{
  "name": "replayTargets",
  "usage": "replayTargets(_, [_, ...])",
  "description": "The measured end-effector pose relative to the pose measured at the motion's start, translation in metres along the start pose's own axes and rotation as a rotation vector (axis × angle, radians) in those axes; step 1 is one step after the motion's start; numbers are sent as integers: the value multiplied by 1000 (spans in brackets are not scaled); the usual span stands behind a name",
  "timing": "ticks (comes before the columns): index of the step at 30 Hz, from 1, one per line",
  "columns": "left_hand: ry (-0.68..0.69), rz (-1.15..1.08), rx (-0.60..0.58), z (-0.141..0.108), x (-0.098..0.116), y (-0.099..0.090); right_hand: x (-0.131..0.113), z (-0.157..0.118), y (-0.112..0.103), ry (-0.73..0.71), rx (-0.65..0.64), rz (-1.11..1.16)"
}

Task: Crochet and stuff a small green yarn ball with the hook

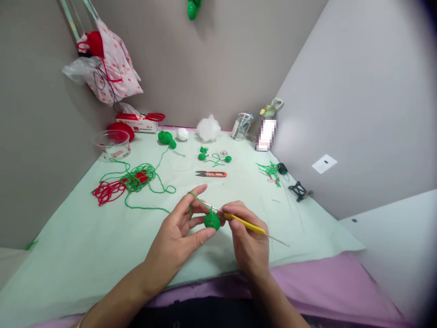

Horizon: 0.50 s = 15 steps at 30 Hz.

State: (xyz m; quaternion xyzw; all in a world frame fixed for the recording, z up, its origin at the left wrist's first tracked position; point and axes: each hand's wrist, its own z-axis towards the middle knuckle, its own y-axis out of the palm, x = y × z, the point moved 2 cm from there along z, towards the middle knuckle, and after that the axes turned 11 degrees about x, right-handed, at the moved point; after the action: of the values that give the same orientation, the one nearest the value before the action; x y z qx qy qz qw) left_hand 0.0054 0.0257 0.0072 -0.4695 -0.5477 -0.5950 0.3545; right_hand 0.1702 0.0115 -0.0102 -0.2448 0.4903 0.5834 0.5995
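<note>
My left hand [184,228] pinches a small round green crochet piece [212,220] between thumb and fingers, its index finger raised. Green yarn [146,208] runs from the tangle on the table up over that finger to the piece. In my right hand [251,237] is a crochet hook [244,222] with a yellow handle, gripped like a pen. The hook's metal tip meets the top of the green piece, where a loop of yarn sits on it. Thread snips [216,174] with orange handles lie just beyond my hands.
Tangled green and red yarn [112,191] lies at left, near a clear tub [114,148]. Along the back are a green yarn ball [165,137], white stuffing [209,129], a pen cup [241,127] and a bottle [269,111]. Green scraps [272,171] and a black stand [299,191] sit at right.
</note>
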Motion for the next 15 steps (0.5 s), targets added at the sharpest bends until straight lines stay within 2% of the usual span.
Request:
replayTargets(5, [17,99,43,0,-1,-1,2,2,3,154,22,119])
replayTargets(8, [8,118,24,0,-2,-2,1,2,4,110,0,76])
replayTargets(12, [-52,105,-76,-3,-6,-1,0,0,4,-10,3,-41])
replayTargets(15, [-103,37,-83,-4,-7,1,1,-3,4,-6,22,-47])
